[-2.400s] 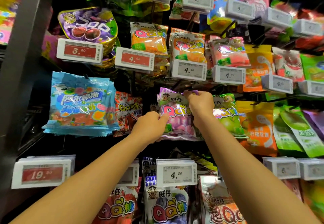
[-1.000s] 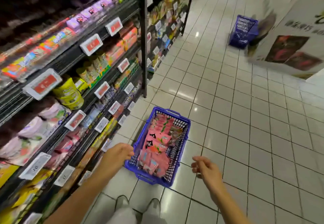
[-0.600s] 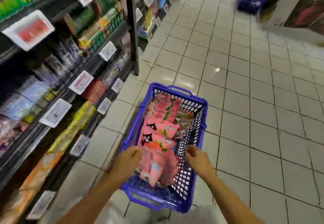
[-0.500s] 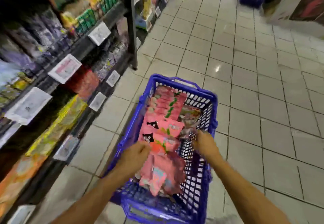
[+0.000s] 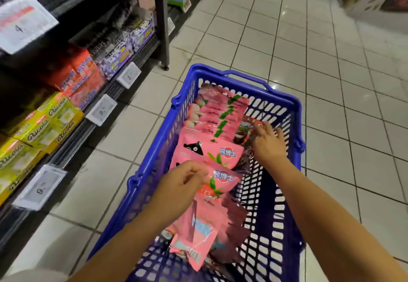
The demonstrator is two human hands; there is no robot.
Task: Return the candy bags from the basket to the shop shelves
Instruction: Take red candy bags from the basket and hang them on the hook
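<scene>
Left hand [image 5: 183,184] pinches pink bag [image 5: 220,184]; right hand [image 5: 268,142] spread near basket [image 5: 293,127] rim.

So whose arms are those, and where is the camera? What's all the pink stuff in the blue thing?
The arms belong to a person wearing a camera on their head, so you see what they see, looking down. The blue thing is a shopping basket standing on the tiled shop floor. The pink stuff is candy bags stacked inside. The left hand is curled over one pink bag; whether it pinches it is unclear. The right hand reaches with spread fingers for a dark red bag. Shelves with yellow Ricola boxes stand on the left.
</scene>
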